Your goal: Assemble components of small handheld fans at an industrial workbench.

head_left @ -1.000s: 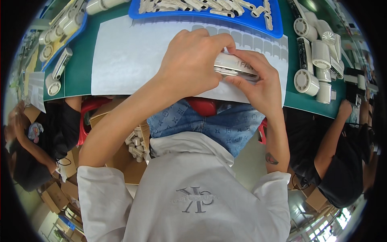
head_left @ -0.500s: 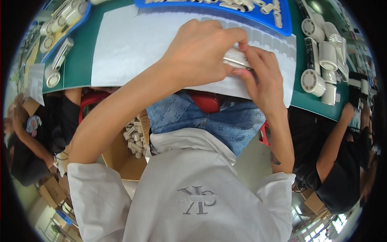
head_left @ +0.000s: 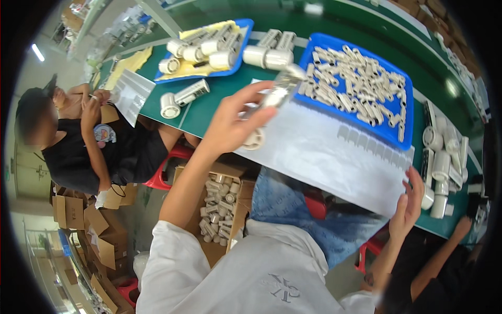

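My left hand [head_left: 232, 123] is raised over the left end of a white sheet [head_left: 334, 152] on the table. Its fingers and thumb grip a white handheld device [head_left: 280, 94] with a shiny, motion-blurred body. A round vented white end [head_left: 254, 138] shows just below that hand; whether it belongs to the held device I cannot tell. At the sheet's right front corner is my right hand [head_left: 410, 204], holding nothing, thumb and fingers apart. Beyond the sheet stands a blue tray [head_left: 410, 112] heaped with small white tubular parts [head_left: 361, 78].
Similar white devices lie in a yellow-lined blue tray [head_left: 246, 42], beside it, and piled at right [head_left: 442, 162]. One device [head_left: 180, 99] lies at left. An open carton [head_left: 243, 201] of white parts stands below the table edge. People sit on both sides, one [head_left: 78, 146] at left.
The view has swung left. My hands, both around the white device before, are now apart: the left carries it leftward, while the right has let go and moved to the sheet's right corner.
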Tool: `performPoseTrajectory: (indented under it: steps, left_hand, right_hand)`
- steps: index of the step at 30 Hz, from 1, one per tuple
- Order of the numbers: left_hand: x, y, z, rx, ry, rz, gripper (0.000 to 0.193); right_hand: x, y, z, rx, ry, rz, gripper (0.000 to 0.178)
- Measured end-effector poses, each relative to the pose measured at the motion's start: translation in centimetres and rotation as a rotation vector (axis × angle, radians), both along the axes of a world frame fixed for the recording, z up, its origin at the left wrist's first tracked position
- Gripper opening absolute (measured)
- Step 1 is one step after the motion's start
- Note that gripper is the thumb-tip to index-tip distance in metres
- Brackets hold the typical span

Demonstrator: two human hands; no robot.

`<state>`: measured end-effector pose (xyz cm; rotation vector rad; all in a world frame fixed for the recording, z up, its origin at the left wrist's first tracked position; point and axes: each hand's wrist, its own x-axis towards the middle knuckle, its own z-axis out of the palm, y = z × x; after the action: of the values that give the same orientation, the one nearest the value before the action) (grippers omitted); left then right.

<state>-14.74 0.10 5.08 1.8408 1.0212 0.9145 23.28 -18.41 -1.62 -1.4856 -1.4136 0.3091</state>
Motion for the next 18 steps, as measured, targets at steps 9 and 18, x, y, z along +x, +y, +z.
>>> performPoseTrajectory:
  steps: [9,18]
  left_hand:
    - [-11.7,2.3,-1.3,-0.172,-0.153,0.186,0.042]
    - [-18.1,4.4,0.6,-0.05,-0.033,0.373,0.034]
  right_hand:
    - [2.0,-0.8,-1.0,-0.091,-0.017,-0.006,0.054]
    - [2.4,-1.5,0.5,-0.117,-0.154,-0.028,0.043]
